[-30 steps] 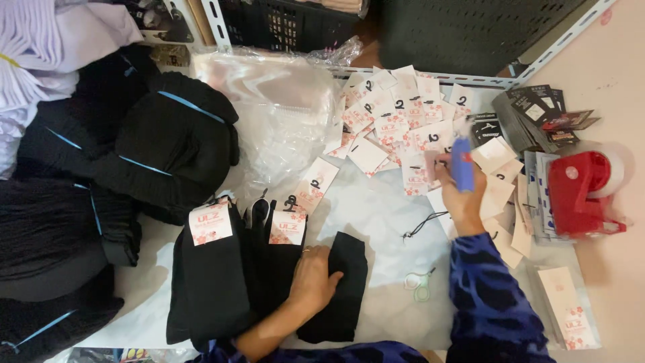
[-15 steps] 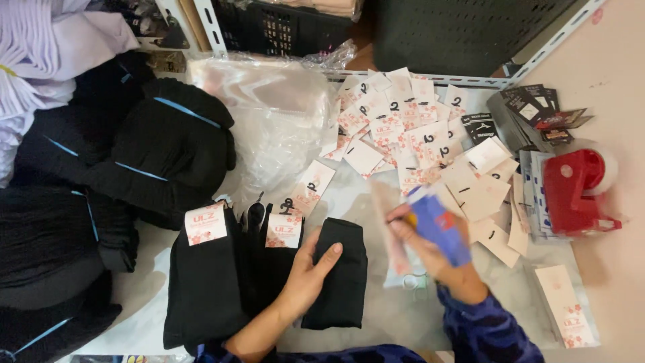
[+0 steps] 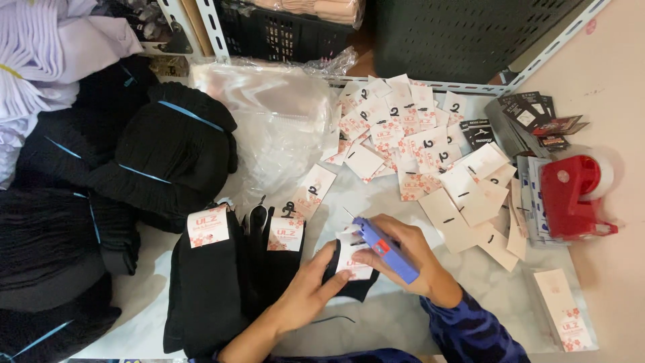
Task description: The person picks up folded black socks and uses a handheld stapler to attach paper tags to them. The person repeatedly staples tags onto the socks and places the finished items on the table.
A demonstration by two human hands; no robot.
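Observation:
My right hand [image 3: 411, 261] grips a blue tagging gun [image 3: 385, 248], its needle pointing up-left over a white floral paper tag [image 3: 351, 259]. That tag lies on a folded pair of black socks [image 3: 356, 286]. My left hand [image 3: 310, 288] presses its fingers on the sock and the tag's lower edge. To the left lie two tagged black sock pairs [image 3: 215, 282].
Loose floral tags [image 3: 403, 134] are scattered across the back of the white table. A clear plastic bag [image 3: 282, 121] lies behind the socks, black bundled socks [image 3: 168, 148] pile at left, and a red tape dispenser [image 3: 571, 195] and dark card stacks [image 3: 531, 117] sit at right.
My right hand came back from the tag pile with the gun and a tag, and now holds them on the sock. My left hand shifted to hold the tag down.

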